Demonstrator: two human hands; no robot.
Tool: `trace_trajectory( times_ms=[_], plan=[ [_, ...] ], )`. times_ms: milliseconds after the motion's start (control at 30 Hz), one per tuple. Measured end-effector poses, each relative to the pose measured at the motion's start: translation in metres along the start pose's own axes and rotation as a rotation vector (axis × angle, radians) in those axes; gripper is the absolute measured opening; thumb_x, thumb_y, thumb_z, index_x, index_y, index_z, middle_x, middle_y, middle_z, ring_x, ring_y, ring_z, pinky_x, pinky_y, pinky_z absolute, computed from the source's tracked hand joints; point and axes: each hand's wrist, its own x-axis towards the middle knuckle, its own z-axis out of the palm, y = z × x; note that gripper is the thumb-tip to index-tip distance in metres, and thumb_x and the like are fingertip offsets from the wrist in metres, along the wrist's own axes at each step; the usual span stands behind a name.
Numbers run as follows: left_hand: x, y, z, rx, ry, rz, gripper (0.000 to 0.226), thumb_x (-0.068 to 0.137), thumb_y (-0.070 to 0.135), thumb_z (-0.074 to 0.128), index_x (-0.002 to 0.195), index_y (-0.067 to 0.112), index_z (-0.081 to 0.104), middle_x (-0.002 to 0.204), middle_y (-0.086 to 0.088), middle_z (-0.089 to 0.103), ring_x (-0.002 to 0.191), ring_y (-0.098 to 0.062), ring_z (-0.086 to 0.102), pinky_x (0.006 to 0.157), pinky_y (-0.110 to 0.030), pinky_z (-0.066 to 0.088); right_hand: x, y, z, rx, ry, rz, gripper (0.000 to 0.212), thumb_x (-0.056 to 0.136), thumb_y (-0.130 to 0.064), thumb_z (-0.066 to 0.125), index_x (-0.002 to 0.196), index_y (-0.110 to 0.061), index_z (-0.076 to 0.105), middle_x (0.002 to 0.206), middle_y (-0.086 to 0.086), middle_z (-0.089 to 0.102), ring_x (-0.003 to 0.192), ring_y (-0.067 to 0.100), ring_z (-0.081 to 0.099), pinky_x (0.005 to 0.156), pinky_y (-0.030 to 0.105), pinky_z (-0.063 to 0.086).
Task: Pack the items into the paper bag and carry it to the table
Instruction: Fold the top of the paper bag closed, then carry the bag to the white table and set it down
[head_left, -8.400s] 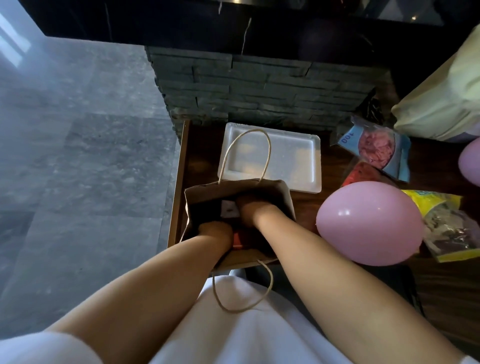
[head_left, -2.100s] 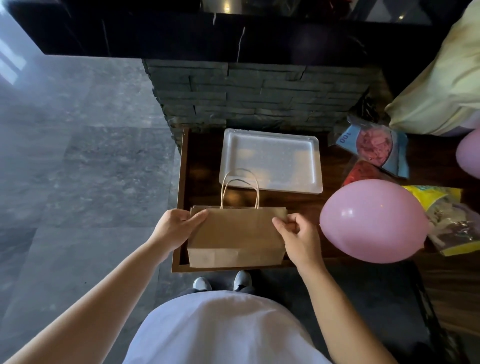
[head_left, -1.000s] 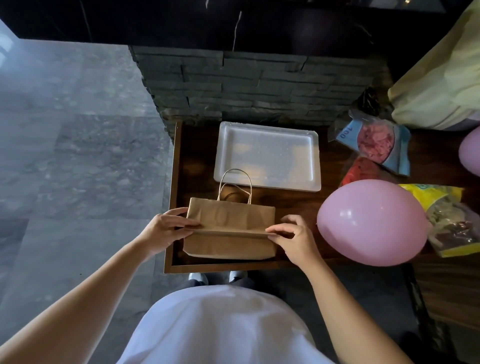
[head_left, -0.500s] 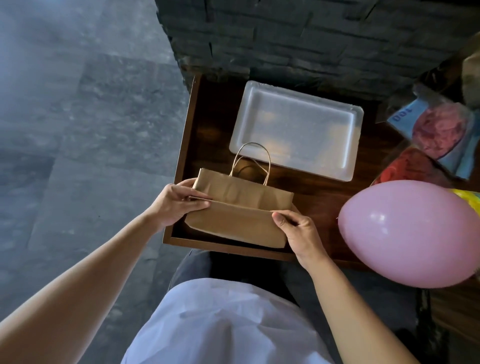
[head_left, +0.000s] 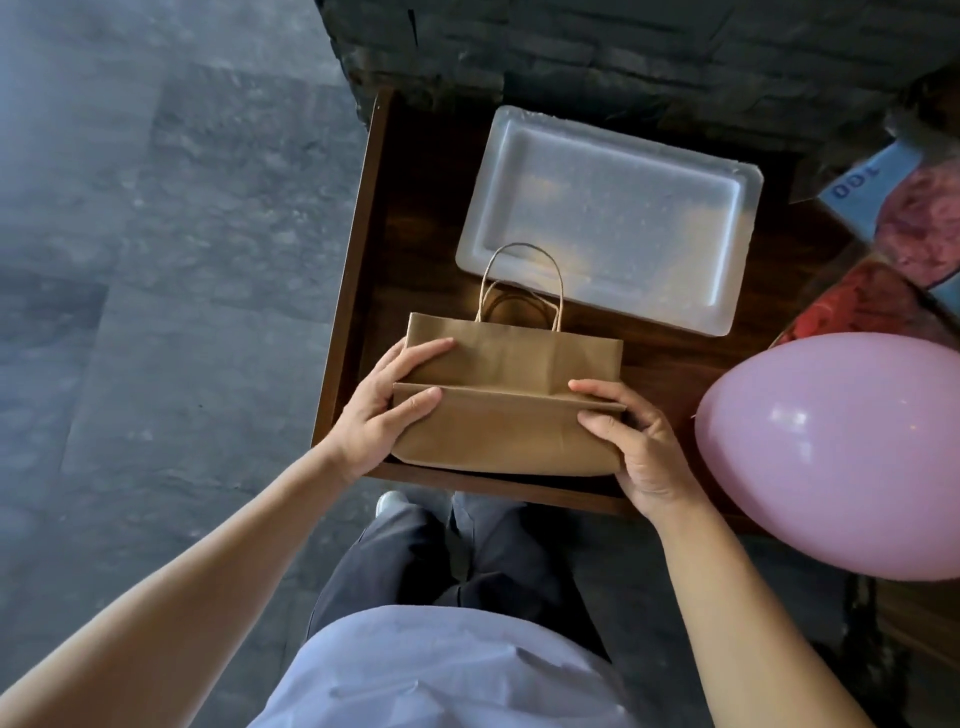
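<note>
Paper bag (head_left: 511, 415) — between both gripping hands

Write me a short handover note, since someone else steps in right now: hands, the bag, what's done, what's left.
Left hand and right hand each grip an end of the paper bag.
The bag lies on the dark wooden surface, top folded over, handles reaching onto the white tray.
Done: bag closed; its contents are hidden.
Left: lift it and carry it to the table.
</note>
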Motion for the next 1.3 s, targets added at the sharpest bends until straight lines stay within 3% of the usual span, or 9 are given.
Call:
trace_trajectory(
  times_ms=[100, 167, 367, 533, 833, 933, 1033, 1167, 1300],
  plan=[
    [-0.002, -0.001, 0.012, -0.281, 0.062, -0.051, 0.044, 0.089, 0.023, 0.047, 0.132, 0.032, 0.054, 0.138, -0.006, 0.047, 0.122, -0.029, 0.051, 0.096, -0.042, 0.051, -0.002, 0.006, 0.015, 0.005, 0.075, -0.071, 0.020, 0.076, -0.015, 0.061, 0.092, -0.023, 0.069, 0.095, 0.000, 0.068, 0.089, 0.018, 0.061, 0.067, 0.032, 0.052],
    [-0.004, -0.001, 0.018, -0.316, 0.121, -0.022, 0.046, 0.086, 0.020, 0.040, 0.128, 0.032, 0.056, 0.137, -0.004, 0.048, 0.123, -0.029, 0.048, 0.099, -0.050, 0.047, -0.003, 0.010, 0.023, 0.025, 0.113, -0.108, 0.018, 0.076, -0.014, 0.057, 0.090, -0.023, 0.065, 0.091, 0.000, 0.066, 0.084, 0.018, 0.061, 0.060, 0.031, 0.052],
    [-0.020, 0.003, 0.013, -0.384, 0.209, 0.141, 0.053, 0.075, 0.012, 0.034, 0.118, 0.024, 0.062, 0.126, -0.001, 0.054, 0.114, -0.017, 0.049, 0.097, -0.039, 0.038, -0.023, 0.002, 0.043, 0.051, 0.105, -0.232, 0.016, 0.078, -0.010, 0.052, 0.087, -0.021, 0.061, 0.082, 0.001, 0.065, 0.072, 0.015, 0.064, 0.052, 0.028, 0.050],
    [-0.098, 0.026, -0.033, -0.424, 0.271, 0.293, 0.049, 0.069, 0.012, 0.035, 0.106, 0.023, 0.065, 0.111, 0.005, 0.062, 0.106, -0.012, 0.051, 0.092, -0.033, 0.037, -0.084, -0.023, 0.111, 0.009, 0.009, -0.388, 0.020, 0.080, -0.007, 0.049, 0.085, -0.022, 0.061, 0.076, -0.002, 0.066, 0.068, 0.011, 0.064, 0.053, 0.026, 0.050],
    [-0.369, 0.009, -0.138, -0.461, 0.615, 0.366, 0.042, 0.068, 0.010, 0.036, 0.096, 0.018, 0.066, 0.104, -0.011, 0.058, 0.100, -0.024, 0.047, 0.083, -0.037, 0.034, -0.215, -0.002, 0.316, -0.147, -0.322, -0.394, 0.018, 0.077, -0.013, 0.048, 0.080, -0.023, 0.063, 0.077, 0.002, 0.061, 0.075, 0.019, 0.052, 0.061, 0.029, 0.041],
    [-0.464, -0.014, -0.168, -0.481, 0.831, 0.361, 0.034, 0.068, 0.010, 0.037, 0.082, 0.017, 0.068, 0.094, -0.012, 0.058, 0.092, -0.024, 0.047, 0.076, -0.034, 0.034, -0.247, 0.023, 0.396, -0.258, -0.462, -0.376, 0.019, 0.079, -0.015, 0.047, 0.078, -0.024, 0.064, 0.077, -0.004, 0.063, 0.077, 0.015, 0.054, 0.063, 0.030, 0.041],
    [-0.552, -0.039, -0.187, -0.552, 1.068, 0.370, 0.030, 0.067, 0.008, 0.037, 0.070, 0.016, 0.066, 0.086, -0.013, 0.051, 0.082, -0.020, 0.046, 0.071, -0.033, 0.031, -0.278, 0.050, 0.476, -0.273, -0.654, -0.305, 0.024, 0.084, -0.009, 0.046, 0.076, -0.021, 0.064, 0.073, -0.001, 0.061, 0.070, 0.014, 0.053, 0.054, 0.025, 0.042],
    [-0.661, -0.081, -0.198, -0.650, 1.321, 0.365, 0.017, 0.069, 0.007, 0.037, 0.074, 0.002, 0.052, 0.079, -0.012, 0.053, 0.074, -0.020, 0.048, 0.064, -0.030, 0.036, -0.318, 0.093, 0.575, -0.268, -0.986, -0.176, 0.026, 0.087, -0.001, 0.047, 0.077, -0.014, 0.067, 0.074, 0.002, 0.061, 0.064, 0.013, 0.054, 0.052, 0.023, 0.042],
    [-0.756, -0.121, -0.198, -0.727, 1.632, 0.324, 0.017, 0.066, 0.012, 0.041, 0.071, 0.006, 0.055, 0.077, -0.008, 0.062, 0.074, -0.020, 0.052, 0.066, -0.032, 0.037, -0.361, 0.151, 0.671, -0.313, -1.248, -0.020, 0.018, 0.086, -0.005, 0.052, 0.080, -0.012, 0.066, 0.072, 0.004, 0.061, 0.061, 0.014, 0.053, 0.049, 0.023, 0.041]
  ],
)
